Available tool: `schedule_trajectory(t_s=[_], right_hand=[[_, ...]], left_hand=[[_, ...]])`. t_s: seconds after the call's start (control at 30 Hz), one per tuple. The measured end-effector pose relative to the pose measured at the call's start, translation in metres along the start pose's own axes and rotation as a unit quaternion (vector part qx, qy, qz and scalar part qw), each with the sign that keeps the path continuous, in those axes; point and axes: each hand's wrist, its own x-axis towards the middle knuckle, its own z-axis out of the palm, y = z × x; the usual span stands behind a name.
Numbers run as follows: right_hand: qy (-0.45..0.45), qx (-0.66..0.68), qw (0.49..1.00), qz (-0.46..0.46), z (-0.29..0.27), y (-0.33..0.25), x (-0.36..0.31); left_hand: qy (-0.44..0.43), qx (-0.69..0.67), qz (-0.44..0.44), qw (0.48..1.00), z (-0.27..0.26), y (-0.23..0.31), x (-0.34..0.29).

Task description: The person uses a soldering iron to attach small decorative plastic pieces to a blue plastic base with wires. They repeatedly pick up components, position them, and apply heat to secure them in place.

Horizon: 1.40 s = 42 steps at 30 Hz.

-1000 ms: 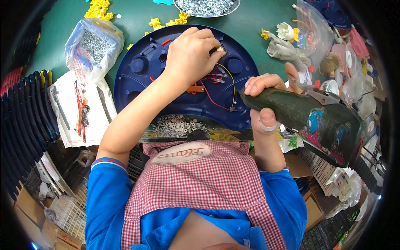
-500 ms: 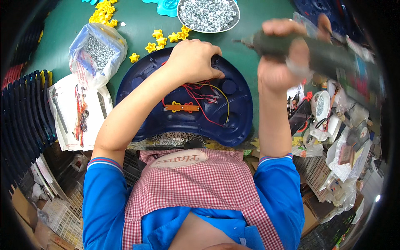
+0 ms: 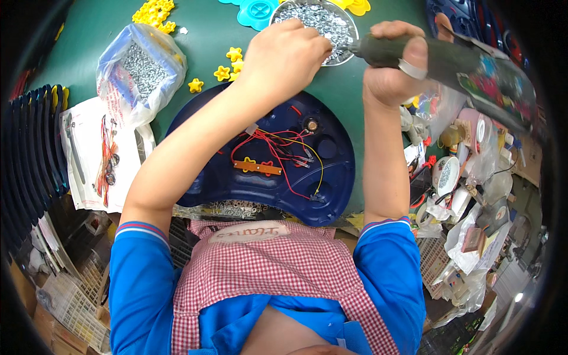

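Note:
My right hand (image 3: 393,68) is wrapped round a dark electric screwdriver (image 3: 441,62), its tip pointing left at the rim of a metal bowl (image 3: 356,36) of small silvery screws. Over the bowl's near side, my left hand (image 3: 287,59) has its fingers pinched together close to that tip. Whatever it pinches is too small to make out. Below lies a dark blue curved plastic shell (image 3: 260,198), hollow side up. It contains red and yellow wires (image 3: 278,140), an orange-brown strip (image 3: 257,168) and a small round part with a metal rim (image 3: 311,125). My left forearm covers the shell's upper left.
Yellow star pieces (image 3: 222,73) lie beyond the shell, near a blue plastic piece (image 3: 257,13). A plastic bag of small metal parts (image 3: 142,71) stands at left, above wired parts (image 3: 108,160) on white paper. Stacked dark shells (image 3: 35,142) line the left; clutter fills the right.
My left hand has moved from the shell's far edge up to the bowl, uncovering the round part. The screwdriver tip has come to the bowl, close to the left fingers. The view has shifted slightly.

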Motion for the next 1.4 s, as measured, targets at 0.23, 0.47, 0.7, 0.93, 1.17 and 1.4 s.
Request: schedule_trajectory(t_s=[0.23, 0.47, 0.7, 0.93, 1.17, 1.4], right_hand=[[0.012, -0.042, 0.999, 0.031, 0.009, -0.043, -0.016], [-0.120, 0.068, 0.985, 0.104, 0.016, -0.097, -0.060], [-0.119, 0.083, 0.984, 0.100, 0.024, -0.101, -0.072], [-0.072, 0.060, 0.989, 0.118, 0.031, -0.104, -0.075], [0.008, -0.046, 0.992, 0.119, 0.030, -0.103, -0.082], [0.010, -0.042, 0.990, 0.132, 0.023, -0.096, -0.091]], left_hand=[[-0.049, -0.070, 0.011, 0.996, 0.017, -0.007, -0.003], [-0.133, -0.308, -0.162, 0.928, -0.029, 0.031, -0.074], [-0.139, -0.360, -0.234, 0.892, -0.030, 0.035, -0.080], [-0.018, -0.215, -0.102, 0.971, -0.028, 0.043, -0.082], [-0.075, -0.098, -0.023, 0.992, -0.034, 0.045, -0.089], [-0.077, -0.104, 0.007, 0.992, -0.014, 0.045, -0.101]])
